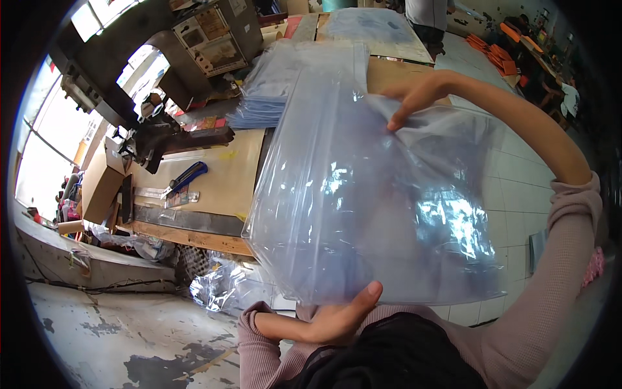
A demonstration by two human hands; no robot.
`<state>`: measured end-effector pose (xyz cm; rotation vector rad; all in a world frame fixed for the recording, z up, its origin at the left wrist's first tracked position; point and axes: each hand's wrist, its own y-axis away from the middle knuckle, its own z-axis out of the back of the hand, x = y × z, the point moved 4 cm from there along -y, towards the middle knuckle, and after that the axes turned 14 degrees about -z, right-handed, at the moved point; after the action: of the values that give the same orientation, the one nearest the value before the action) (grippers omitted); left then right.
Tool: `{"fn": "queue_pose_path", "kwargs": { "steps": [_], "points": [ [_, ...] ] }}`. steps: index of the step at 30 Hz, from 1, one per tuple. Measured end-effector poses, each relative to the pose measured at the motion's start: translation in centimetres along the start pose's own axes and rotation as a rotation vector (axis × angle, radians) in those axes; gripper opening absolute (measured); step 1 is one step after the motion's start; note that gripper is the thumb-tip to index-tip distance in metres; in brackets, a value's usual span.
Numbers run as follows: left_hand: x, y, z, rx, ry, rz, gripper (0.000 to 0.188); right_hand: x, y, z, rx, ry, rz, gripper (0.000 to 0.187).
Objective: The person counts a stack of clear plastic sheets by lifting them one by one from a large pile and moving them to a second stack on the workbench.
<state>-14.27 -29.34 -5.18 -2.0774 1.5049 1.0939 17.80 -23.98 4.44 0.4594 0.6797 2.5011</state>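
A large, clear plastic bag (363,194) with a faint blue tint spreads in front of me, its long folds running down its left side. At its far right my right hand (418,97) is closed on the film, bunching a loose flap between thumb and fingers. My left hand (340,322) is at the near edge, close to my body. Its thumb lies over the edge while the other fingers are largely hidden under the film. Beyond the bag, a stack of similar clear bags (259,111) lies on the table.
A wooden worktable (214,241) carries a blue utility knife (188,176) and a metal ruler (152,192). A dark machine arm (188,139) juts in from the left. Far off are more clear film (366,24), a standing person (426,16) and orange pieces (495,55).
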Motion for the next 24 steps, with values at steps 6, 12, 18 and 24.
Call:
{"fn": "queue_pose_path", "kwargs": {
  "steps": [6,12,18,24],
  "points": [
    [1.8,-2.1,2.5,-0.243,0.247,0.156,0.053,2.2,-7.2,-2.6,0.121,0.173,0.102,0.068],
    [1.7,-2.6,2.6,-0.302,0.276,0.282,0.052,0.9,-8.0,-3.2,-0.014,0.048,0.256,0.060],
    [3.4,-2.2,3.8,-0.059,0.374,0.457,0.063,6.0,0.2,-2.2,-0.738,0.335,0.194,0.051],
    [-6.1,-2.2,1.1,0.949,-0.579,0.571,0.055,7.2,1.4,-6.0,-0.864,0.174,0.557,0.053]
  ]
}}
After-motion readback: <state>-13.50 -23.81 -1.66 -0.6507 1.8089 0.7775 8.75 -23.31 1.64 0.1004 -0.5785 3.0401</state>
